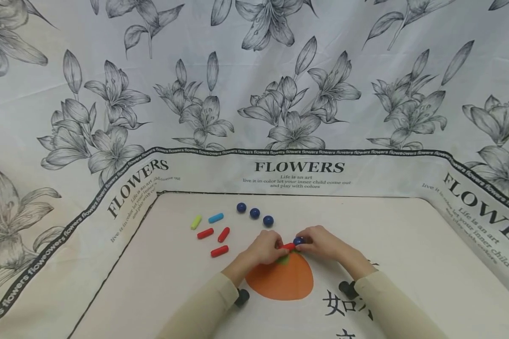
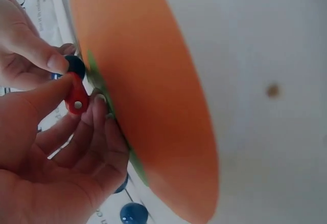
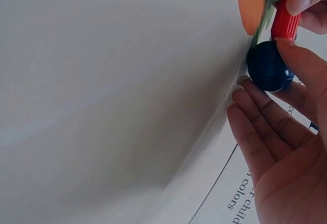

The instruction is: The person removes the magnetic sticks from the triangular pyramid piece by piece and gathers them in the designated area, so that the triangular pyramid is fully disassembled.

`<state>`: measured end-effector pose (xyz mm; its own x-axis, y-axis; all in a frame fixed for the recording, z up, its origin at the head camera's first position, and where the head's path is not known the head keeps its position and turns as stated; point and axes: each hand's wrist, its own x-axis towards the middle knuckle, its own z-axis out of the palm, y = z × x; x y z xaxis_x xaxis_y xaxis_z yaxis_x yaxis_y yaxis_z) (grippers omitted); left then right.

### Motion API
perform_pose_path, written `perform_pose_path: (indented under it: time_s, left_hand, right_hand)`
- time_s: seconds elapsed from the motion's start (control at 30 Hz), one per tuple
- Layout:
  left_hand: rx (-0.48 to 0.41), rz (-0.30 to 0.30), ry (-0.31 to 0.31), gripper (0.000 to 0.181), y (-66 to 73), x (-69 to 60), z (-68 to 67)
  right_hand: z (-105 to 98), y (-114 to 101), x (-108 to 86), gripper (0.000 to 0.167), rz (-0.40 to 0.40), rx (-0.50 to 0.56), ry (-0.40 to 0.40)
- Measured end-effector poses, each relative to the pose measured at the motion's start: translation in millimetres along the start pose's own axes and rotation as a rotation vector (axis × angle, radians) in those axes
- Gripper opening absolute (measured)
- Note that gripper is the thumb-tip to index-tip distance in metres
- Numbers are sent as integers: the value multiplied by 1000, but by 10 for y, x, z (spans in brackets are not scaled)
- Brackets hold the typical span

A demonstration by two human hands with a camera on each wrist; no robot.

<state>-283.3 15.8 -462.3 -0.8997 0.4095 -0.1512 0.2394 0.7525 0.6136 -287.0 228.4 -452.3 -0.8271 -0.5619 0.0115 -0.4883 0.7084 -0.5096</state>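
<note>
My left hand [image 1: 266, 247] pinches a short red stick [image 1: 288, 246] between thumb and fingers, above the leafy top of a printed orange shape [image 1: 284, 282]. Against the stick's right end sits a dark blue ball [image 1: 299, 241], which my right hand [image 1: 324, 244] holds between thumb and fingertips. The right wrist view has the ridged red stick [image 3: 285, 22] touching the ball [image 3: 268, 66]. In the left wrist view, a small pale dot shows on the near end of the red stick [image 2: 76, 98], and fingers partly cover the ball [image 2: 76, 67].
Three more dark blue balls, including the middle ball [image 1: 254, 213], lie beyond my hands. To the left are a yellow-green stick [image 1: 196, 222], a blue stick [image 1: 216, 218] and three red sticks, one a red stick [image 1: 219, 251] nearest me. Flower-printed cloth [image 1: 297, 172] rises behind.
</note>
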Motion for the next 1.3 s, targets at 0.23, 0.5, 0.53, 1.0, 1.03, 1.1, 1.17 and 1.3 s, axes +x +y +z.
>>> perform_pose_path:
  time_s: [0.23,0.5,0.53,1.0,1.03,1.1,1.17,1.3]
  left_hand:
    - [-8,-100,108,21,-95,-46,-86]
    - [-45,-162,191,20,-317,-160,-379]
    - [-44,-177,200,20,-355,-171,-409]
    - [-1,-269,229,23,-742,-209,-541]
    - [1,-275,229,24,-746,-208,-544]
    - [7,-286,226,25,-751,-203,-551]
    - [10,-291,225,26,-754,-201,-554]
    - [13,-274,223,25,-762,-203,-548]
  right_hand:
    - [12,-6,20,15,13,0,-7]
    - [-8,-3,17,16,18,12,-3]
    - [-11,-1,16,16,17,12,-3]
    - [6,8,10,16,21,25,-1]
    - [9,9,10,16,20,25,0]
    - [13,9,11,15,22,23,2]
    - [14,6,13,16,25,27,1]
    - [4,-1,32,18,51,43,3]
